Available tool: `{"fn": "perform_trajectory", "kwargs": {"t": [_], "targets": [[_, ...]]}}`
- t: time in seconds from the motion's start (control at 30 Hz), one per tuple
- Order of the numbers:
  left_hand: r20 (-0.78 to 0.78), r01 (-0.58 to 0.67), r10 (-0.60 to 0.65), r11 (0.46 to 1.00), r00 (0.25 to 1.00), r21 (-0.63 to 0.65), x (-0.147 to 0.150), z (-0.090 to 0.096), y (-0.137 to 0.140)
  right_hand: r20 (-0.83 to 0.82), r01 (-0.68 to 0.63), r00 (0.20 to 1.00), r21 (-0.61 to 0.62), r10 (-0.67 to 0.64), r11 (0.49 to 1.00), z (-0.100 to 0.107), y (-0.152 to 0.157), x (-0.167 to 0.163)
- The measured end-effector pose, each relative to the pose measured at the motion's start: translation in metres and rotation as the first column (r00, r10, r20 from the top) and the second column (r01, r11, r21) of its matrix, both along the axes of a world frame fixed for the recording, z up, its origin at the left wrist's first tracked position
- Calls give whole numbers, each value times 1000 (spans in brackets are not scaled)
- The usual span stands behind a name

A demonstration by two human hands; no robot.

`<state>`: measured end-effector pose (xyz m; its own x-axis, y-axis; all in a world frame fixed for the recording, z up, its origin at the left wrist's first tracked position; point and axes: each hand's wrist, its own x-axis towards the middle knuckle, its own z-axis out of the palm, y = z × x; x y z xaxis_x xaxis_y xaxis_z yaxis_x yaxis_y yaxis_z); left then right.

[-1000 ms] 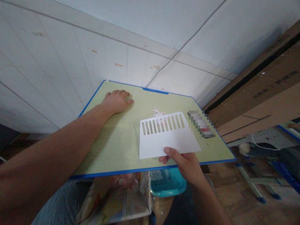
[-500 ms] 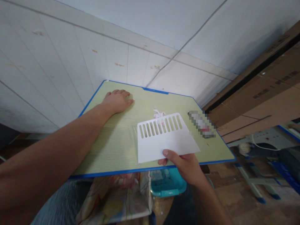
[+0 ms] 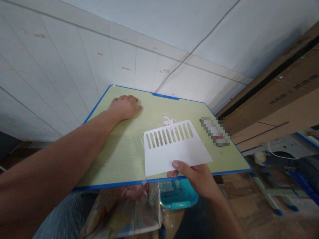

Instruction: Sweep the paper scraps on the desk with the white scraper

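My right hand (image 3: 196,176) grips a white card with a row of slots (image 3: 174,154) by its near edge, thumb on top and fingers underneath. The card is held over the near part of the green tabletop (image 3: 119,149), its slotted side pointing away from me. A clear film (image 3: 141,146) shows along the card's left side. My left hand (image 3: 124,108) lies on the far left of the tabletop, fingers spread, holding nothing. Just beyond the slots sits a crumpled pinkish-white scrap (image 3: 168,120), partly seen through them.
A blurred-out flat item (image 3: 214,132) lies at the table's right. Cardboard boxes (image 3: 271,103) lean along the right side, and a white wall (image 3: 147,71) stands behind. Below the near edge are a teal basin (image 3: 179,199) and a patterned bag (image 3: 124,212).
The white card has shifted slightly left and toward me, and a small clear piece now shows at its near left corner. My left hand has stayed in place.
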<state>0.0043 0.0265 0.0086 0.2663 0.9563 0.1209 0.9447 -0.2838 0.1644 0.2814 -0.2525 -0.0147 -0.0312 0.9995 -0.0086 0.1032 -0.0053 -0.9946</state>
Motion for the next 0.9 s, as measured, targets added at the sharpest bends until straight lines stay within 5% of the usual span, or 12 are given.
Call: {"fn": "perform_trajectory", "kwargs": {"t": [0.4, 0.6, 0.67, 0.8, 0.9], "targets": [[9, 9, -9, 1000, 1000, 1, -2, -2, 3, -41, 2, 999, -69, -5, 998, 5, -1, -3], [0, 7, -7, 1000, 1000, 5, -1, 0, 1, 36, 134, 990, 31, -135, 991, 8, 6, 4], [-9, 8, -8, 1000, 1000, 2, -1, 1, 0, -5, 273, 962, 116, -274, 955, 6, 15, 15], [-13, 9, -9, 1000, 1000, 12, -4, 0, 3, -140, 561, 828, 197, -543, 804, 4, 38, 47], [-32, 9, -8, 1000, 999, 22, -5, -2, 6, -108, 595, 804, 182, -585, 783, 5, 52, 65]]}}
